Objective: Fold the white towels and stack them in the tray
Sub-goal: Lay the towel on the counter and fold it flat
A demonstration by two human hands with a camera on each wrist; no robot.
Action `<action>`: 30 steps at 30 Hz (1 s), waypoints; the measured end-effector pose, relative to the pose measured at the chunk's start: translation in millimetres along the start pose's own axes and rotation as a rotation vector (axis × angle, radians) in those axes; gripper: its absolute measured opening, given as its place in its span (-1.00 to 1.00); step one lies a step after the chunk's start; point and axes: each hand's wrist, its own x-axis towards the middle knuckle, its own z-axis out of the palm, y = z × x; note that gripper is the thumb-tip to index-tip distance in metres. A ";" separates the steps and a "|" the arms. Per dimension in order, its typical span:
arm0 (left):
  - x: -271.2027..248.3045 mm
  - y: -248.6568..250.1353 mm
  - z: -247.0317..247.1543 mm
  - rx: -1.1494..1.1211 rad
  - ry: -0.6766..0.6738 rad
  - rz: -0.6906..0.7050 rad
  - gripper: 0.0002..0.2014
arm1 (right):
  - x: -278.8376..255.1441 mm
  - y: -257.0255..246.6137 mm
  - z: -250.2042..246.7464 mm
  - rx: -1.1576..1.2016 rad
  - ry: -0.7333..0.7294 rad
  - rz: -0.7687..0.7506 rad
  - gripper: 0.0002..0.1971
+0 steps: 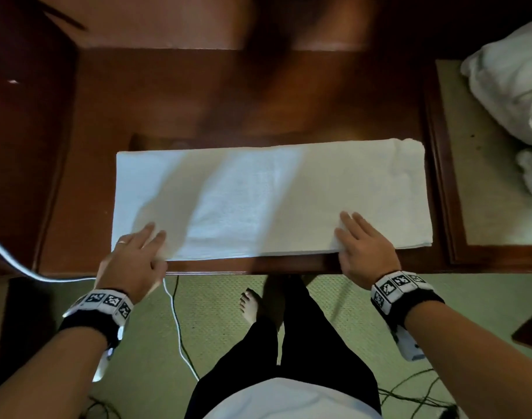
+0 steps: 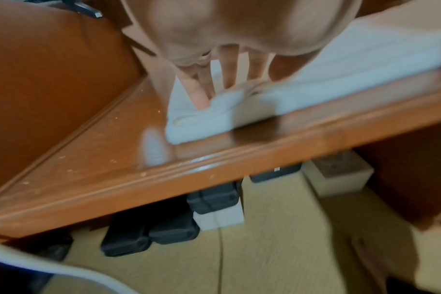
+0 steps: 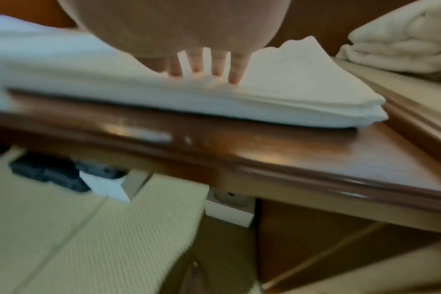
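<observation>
A white towel (image 1: pixel 270 198), folded into a long strip, lies flat across the brown wooden table (image 1: pixel 198 101) near its front edge. My left hand (image 1: pixel 154 243) rests on the towel's near left corner with straight fingers (image 2: pixel 229 75); the cloth (image 2: pixel 353 65) bunches a little under them. My right hand (image 1: pixel 349 234) lies flat on the near edge toward the right end, fingers (image 3: pixel 217 67) spread on the towel (image 3: pixel 290 83). A wood-framed tray (image 1: pixel 482 176) with a beige base stands to the right, holding crumpled white towels (image 1: pixel 512 86) at its back.
The tray's rim (image 3: pixel 416 119) sits just past the towel's right end. A white cable (image 1: pixel 174 313) hangs off the front edge by my left wrist. Dark cases (image 2: pixel 149 232) and white boxes lie on the green floor under the table. Dark furniture (image 1: pixel 26 146) stands left.
</observation>
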 end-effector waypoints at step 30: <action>72.4 160.8 41.1 0.014 -0.023 0.036 -0.29 | 95.0 11.2 7.2 -0.025 -0.004 0.102 -0.34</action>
